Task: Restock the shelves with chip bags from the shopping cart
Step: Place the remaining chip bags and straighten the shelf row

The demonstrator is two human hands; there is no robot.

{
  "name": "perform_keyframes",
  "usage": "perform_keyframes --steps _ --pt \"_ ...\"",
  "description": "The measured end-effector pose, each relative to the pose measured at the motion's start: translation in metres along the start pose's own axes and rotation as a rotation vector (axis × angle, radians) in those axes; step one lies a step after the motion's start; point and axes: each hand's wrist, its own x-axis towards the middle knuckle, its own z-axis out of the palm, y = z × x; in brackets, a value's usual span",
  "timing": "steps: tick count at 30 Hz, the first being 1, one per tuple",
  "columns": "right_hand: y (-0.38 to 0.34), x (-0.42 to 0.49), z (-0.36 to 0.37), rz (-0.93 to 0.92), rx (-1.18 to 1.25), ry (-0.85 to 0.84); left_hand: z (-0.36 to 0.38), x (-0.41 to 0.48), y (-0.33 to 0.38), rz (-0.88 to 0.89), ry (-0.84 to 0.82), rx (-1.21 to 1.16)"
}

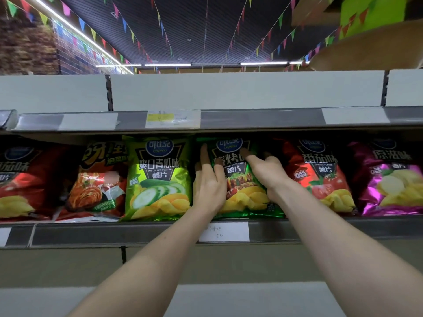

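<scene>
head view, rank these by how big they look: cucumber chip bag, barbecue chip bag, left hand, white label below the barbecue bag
1. cucumber chip bag and barbecue chip bag: look alike; the barbecue one is partly covered, so unranked
2. left hand
3. white label

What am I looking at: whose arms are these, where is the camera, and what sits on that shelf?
No machine: a person works bare-handed, filmed by one camera worn on the head. The left hand and right hand are on the side edges of a dark green barbecue chip bag standing on the grey metal shelf; whether fingers wrap behind it is hidden. Its neighbours are a light green cucumber chip bag on its left and a red tomato chip bag on its right, then a purple bag.
</scene>
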Motion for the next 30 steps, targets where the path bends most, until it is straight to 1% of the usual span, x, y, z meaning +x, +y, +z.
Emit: perform_keyframes --steps 3,6,9,13,18,22,25,28,30 --pt "0.003 0.001 -0.005 -0.035 0.050 0.034 0.004 0.000 -0.005 0.062 -0.018 0.040" --pt "0.010 -0.003 -0.012 -0.084 0.164 0.031 0.004 0.001 -0.008 0.036 0.001 0.001" --pt "0.010 -0.004 -0.013 -0.080 0.241 0.018 0.002 -0.001 -0.006 0.078 0.026 -0.071" --pt "0.007 0.003 -0.012 0.006 0.200 0.011 0.002 -0.001 -0.003 0.087 0.036 -0.092" --pt "0.005 0.007 -0.005 -0.036 0.234 0.025 0.004 -0.001 -0.005 0.130 0.047 -0.071" --pt "0.007 0.012 -0.003 -0.134 0.196 0.130 0.007 0.004 -0.005 0.150 0.065 0.028" --pt "0.004 0.014 -0.004 -0.196 0.131 0.166 0.008 0.005 -0.003 0.143 0.072 0.045" --pt "0.001 0.010 -0.007 -0.256 0.021 0.172 0.007 0.003 0.000 0.116 0.099 0.034" --pt "-0.001 0.000 -0.011 -0.279 -0.098 0.193 0.004 0.000 0.004 0.134 0.125 0.069"
